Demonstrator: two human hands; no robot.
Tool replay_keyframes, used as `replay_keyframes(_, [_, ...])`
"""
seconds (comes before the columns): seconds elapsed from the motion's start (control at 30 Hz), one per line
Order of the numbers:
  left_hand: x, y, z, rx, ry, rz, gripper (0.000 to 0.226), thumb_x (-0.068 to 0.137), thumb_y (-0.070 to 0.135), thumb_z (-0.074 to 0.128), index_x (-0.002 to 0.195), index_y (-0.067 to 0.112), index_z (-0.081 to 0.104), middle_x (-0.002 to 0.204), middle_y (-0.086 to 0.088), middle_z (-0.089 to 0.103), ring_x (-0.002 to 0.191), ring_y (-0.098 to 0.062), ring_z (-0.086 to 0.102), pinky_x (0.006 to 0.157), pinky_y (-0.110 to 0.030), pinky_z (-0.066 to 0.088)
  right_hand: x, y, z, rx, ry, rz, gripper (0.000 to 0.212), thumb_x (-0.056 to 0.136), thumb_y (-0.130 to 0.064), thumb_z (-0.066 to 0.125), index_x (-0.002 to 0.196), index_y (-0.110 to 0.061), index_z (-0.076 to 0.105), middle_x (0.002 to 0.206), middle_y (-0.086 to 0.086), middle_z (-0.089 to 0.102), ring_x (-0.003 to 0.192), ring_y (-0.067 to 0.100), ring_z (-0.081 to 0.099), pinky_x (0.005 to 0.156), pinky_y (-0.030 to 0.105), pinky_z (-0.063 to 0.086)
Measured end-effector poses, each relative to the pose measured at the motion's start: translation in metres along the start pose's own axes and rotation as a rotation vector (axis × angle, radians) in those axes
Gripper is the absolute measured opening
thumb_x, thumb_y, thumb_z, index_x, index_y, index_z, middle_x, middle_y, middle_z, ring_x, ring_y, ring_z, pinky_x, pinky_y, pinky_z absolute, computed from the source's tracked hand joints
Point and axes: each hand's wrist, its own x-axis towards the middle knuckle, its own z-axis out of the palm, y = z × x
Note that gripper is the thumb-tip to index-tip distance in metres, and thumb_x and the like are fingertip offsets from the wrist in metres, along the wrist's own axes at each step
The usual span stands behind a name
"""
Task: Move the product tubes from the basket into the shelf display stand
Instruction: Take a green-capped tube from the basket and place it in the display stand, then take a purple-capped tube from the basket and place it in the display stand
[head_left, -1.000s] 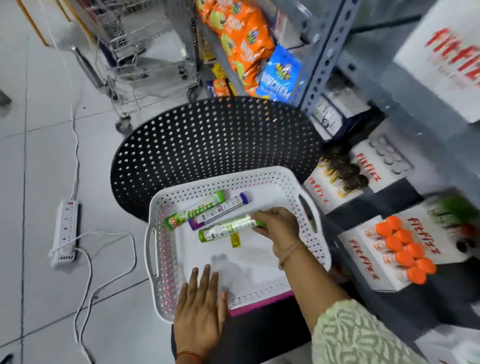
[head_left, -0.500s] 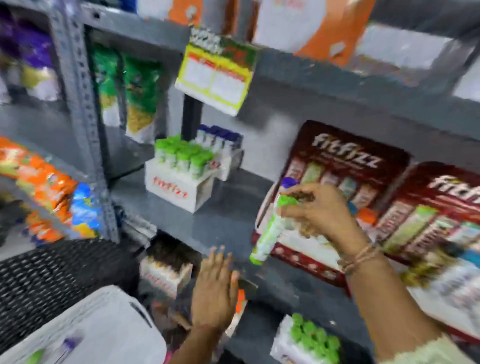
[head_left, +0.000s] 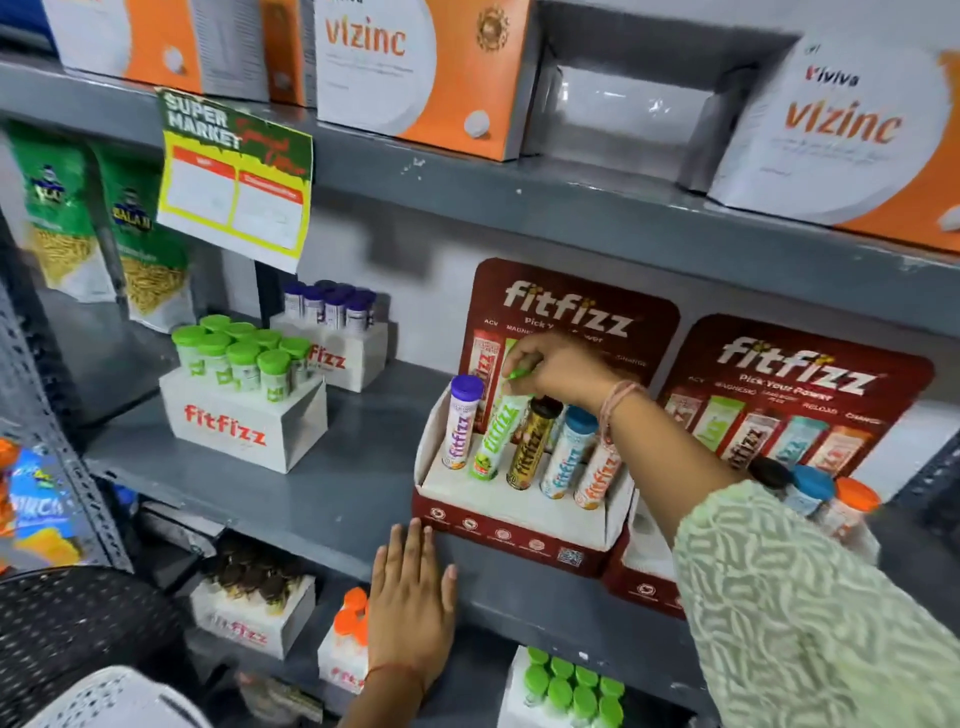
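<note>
Green tube (head_left: 492, 436) now near-upright in display stand (head_left: 511, 525), cap up, under right hand (head_left: 558, 371).

Shelf (head_left: 311, 499): painted grey metal, matt, scuffed. Display stand (head_left: 519, 535): printed card, slight sheen. Green tube (head_left: 493, 436) in my right hand (head_left: 561, 371): glossy plastic. My sleeve (head_left: 810, 613): patterned woven cloth, matt.

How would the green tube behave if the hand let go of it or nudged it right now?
The green tube looks rigid, so it likely won't flex. It leans in the red stand among other tubes, so it probably stays put. Round and glossy, it may roll on a flat shelf. The right hand pinches its cap.
</note>
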Motion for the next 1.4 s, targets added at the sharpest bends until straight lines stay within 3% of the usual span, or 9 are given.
replay_keyframes(0.2, [0.000,0.000,0.000,0.046,-0.026,-0.010,0.070,0.099,0.040,0.006,0.119,-0.007,0.053,0.125,-0.022,0.055,0.117,-0.037,0.047,0.106,-0.031,0.008,0.005,-0.009,-0.003,-0.188,-0.066,0.045,0.039,0.071,-0.008,0.073,0.109,-0.009,0.061,0.118,0.010,0.062,0.107,0.023,0.057,0.090,0.029,0.045])
replay_keyframes(0.37, [0.000,0.001,-0.003,0.011,-0.058,-0.019,0.069,0.098,0.041,0.006,0.121,-0.007,0.050,0.127,-0.022,0.053,0.120,-0.036,0.044,0.107,-0.030,0.007,0.002,-0.010,0.008,-0.390,-0.035,0.067,0.040,0.067,-0.022,0.079,0.103,-0.014,0.066,0.116,0.006,0.067,0.107,0.022,0.058,0.099,0.030,0.040])
replay_keyframes(0.47, [0.001,0.002,-0.004,-0.006,-0.078,-0.018,0.070,0.097,0.043,0.003,0.125,-0.006,0.043,0.132,-0.021,0.047,0.124,-0.031,0.035,0.108,-0.028,0.002,0.001,-0.006,0.014,-0.485,0.032,0.076,0.038,0.068,-0.032,0.077,0.103,-0.021,0.066,0.118,-0.001,0.066,0.114,0.022,0.054,0.111,0.043,0.026])
replay_keyframes(0.63, [0.003,0.001,-0.005,0.043,-0.015,0.080,0.088,0.085,0.055,-0.020,0.139,0.000,0.023,0.147,-0.013,0.021,0.133,-0.019,0.004,0.106,-0.025,-0.017,-0.010,-0.004,0.012,-0.540,0.035,0.077,0.059,0.067,-0.045,0.073,0.121,-0.030,0.053,0.135,-0.001,0.054,0.127,0.023,0.042,0.105,0.044,0.023])
replay_keyframes(0.7, [0.001,-0.003,-0.015,-0.019,-0.044,0.079,0.076,0.094,0.050,-0.004,0.136,-0.004,0.031,0.142,-0.019,0.035,0.134,-0.027,0.016,0.108,-0.028,-0.004,-0.022,-0.011,0.020,-0.464,0.227,-0.004,0.065,0.068,-0.047,0.070,0.127,-0.032,0.046,0.141,-0.001,0.046,0.131,0.024,0.035,0.102,0.042,0.023])
replay_keyframes(0.83, [-0.046,-0.053,-0.032,-0.078,0.075,-0.053,0.063,0.098,0.041,0.012,0.134,-0.007,0.034,0.137,-0.026,0.039,0.131,-0.031,0.020,0.108,-0.034,0.007,-0.054,-0.036,0.092,-0.229,0.684,-0.452,0.028,0.076,-0.031,0.062,0.101,-0.016,0.063,0.112,0.011,0.063,0.103,0.030,0.054,0.087,0.037,0.036])
replay_keyframes(1.13, [-0.268,-0.200,-0.064,0.147,0.101,-0.723,0.063,0.098,0.042,0.011,0.132,-0.007,0.034,0.136,-0.027,0.041,0.137,-0.024,0.006,0.109,-0.036,0.006,-0.103,-0.083,0.379,-0.165,-0.293,-0.816,0.028,0.078,-0.021,0.044,0.083,-0.010,0.069,0.099,0.015,0.071,0.083,0.031,0.066,0.066,0.040,0.059])
replay_keyframes(1.27, [-0.325,-0.219,-0.060,0.249,0.060,-0.824,0.069,0.099,0.044,0.009,0.128,-0.011,0.041,0.133,-0.029,0.042,0.132,-0.032,0.019,0.109,-0.037,0.008,-0.097,-0.101,0.487,-0.169,-0.555,-0.771,0.030,0.088,-0.005,0.044,0.113,-0.001,0.059,0.128,0.021,0.056,0.117,0.034,0.053,0.100,0.042,0.043])
replay_keyframes(1.4, [-0.337,-0.225,-0.051,0.316,0.075,-0.848,0.065,0.098,0.042,0.012,0.133,-0.007,0.037,0.139,-0.023,0.037,0.138,-0.023,0.004,0.108,-0.042,0.012,-0.073,-0.107,0.575,-0.275,-0.751,-0.666,0.050,0.089,0.002,0.042,0.137,-0.007,0.033,0.150,0.014,0.030,0.139,0.028,0.026,0.116,0.038,0.024])
